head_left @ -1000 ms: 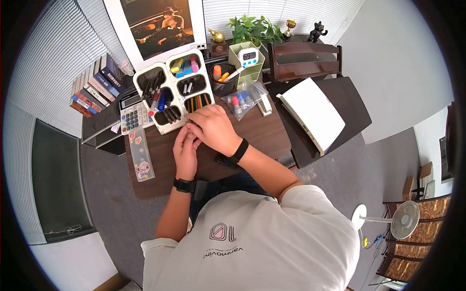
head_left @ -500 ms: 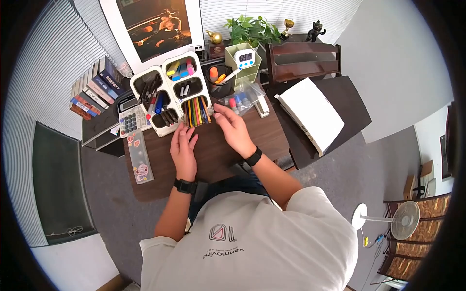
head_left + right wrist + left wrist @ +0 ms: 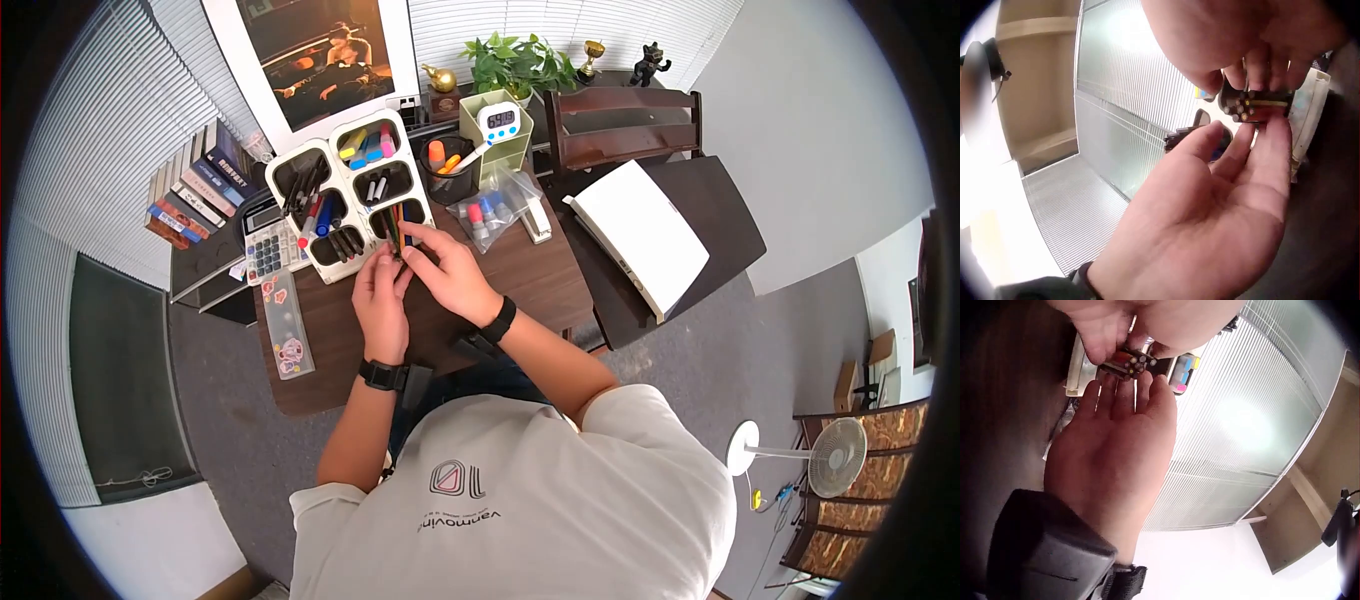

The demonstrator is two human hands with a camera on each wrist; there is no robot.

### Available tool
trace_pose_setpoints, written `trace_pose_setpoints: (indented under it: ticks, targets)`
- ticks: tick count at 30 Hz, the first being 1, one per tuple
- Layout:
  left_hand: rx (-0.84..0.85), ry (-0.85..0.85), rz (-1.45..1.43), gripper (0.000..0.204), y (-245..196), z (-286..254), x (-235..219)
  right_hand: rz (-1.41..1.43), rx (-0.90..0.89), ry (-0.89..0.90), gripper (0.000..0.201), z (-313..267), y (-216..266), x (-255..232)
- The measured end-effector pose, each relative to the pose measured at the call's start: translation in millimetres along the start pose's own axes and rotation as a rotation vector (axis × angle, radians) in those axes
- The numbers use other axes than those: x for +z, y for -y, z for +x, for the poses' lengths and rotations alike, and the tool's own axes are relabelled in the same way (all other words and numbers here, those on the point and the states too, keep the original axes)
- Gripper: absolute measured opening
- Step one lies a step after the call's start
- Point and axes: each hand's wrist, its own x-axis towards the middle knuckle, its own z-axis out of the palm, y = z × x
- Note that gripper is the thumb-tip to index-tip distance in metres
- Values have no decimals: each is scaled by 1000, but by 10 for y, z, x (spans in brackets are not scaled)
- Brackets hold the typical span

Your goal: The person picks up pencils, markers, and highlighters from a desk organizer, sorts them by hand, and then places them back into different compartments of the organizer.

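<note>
Several colored pencils point(image 3: 393, 228) stand bunched in the front right compartment of the white desk organizer point(image 3: 349, 195), leaning toward the person. My left hand point(image 3: 382, 308) is at their left side, its extended fingertips against the bundle. From the right, my right hand point(image 3: 457, 279) presses the pencils with its fingertips, nearly meeting the left hand. Round pencil ends point(image 3: 1237, 114) show between the two sets of fingers in the right wrist view. In the left wrist view, the left palm faces the camera and the right hand point(image 3: 1166, 322) partly covers the bundle.
Other organizer compartments hold highlighters point(image 3: 372, 148), markers point(image 3: 376, 188) and pens point(image 3: 345, 242). A calculator point(image 3: 274, 250) and a stickered pencil case point(image 3: 287, 330) lie on the left. On the right are a mesh pen cup point(image 3: 447, 187), a clear bag point(image 3: 485, 212) and a stapler point(image 3: 536, 220).
The right hand moved off to the right, uncovering the fanned pencils, then came back against them. The pencils are now squeezed closer together between both hands.
</note>
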Motion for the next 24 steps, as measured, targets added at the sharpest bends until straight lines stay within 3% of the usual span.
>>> trace_pose_setpoints:
  ticks: [2, 4, 5, 7, 10, 11, 13, 15, 17, 19, 21, 22, 24]
  targets:
    - [-40, -30, -62, 42, -20, 54, -30, 56, -5, -35, 43, -2, -47, 20]
    - [-379, 2, -312, 50, -20, 217, -172, 110, -7, -67, 43, -2, -105, 37]
    - [-380, 1, -316, 50, -32, 286, -202, 59, -21, -67, 43, 3, -129, 40]
    - [-621, 136, -391, 56, -104, 420, -153, 2, -35, -66, 43, 1, -125, 40]
    - [-690, 150, -388, 49, -84, 566, -101, -109, -155, -4, 38, 8, -15, 46]
    - [-743, 166, -365, 46, -63, 592, -109, -113, -156, -4, 38, 5, 44, 16]
    - [-694, 209, -362, 39, -81, 501, -55, -191, -74, 163, 37, 3, 216, -82]
    - [-698, 283, -446, 32, -5, 432, -124, -223, -173, 119, 32, -38, 133, -122]
    - [-769, 272, -473, 28, -2, 283, -251, -12, -225, 39, 25, -125, 83, -176]
    - [-787, 334, -339, 29, -106, 1, -320, -5, -222, -10, 22, -251, 22, -232]
    - [-773, 307, -236, 28, -245, -283, -345, 5, 194, -13, 23, -380, -26, -275]
    - [-755, 284, -131, 27, -291, -403, -357, 9, 206, -18, 23, -416, -30, -258]
    - [-714, 333, -14, 25, -320, -538, -367, 285, 347, 79, 28, -421, 18, -205]
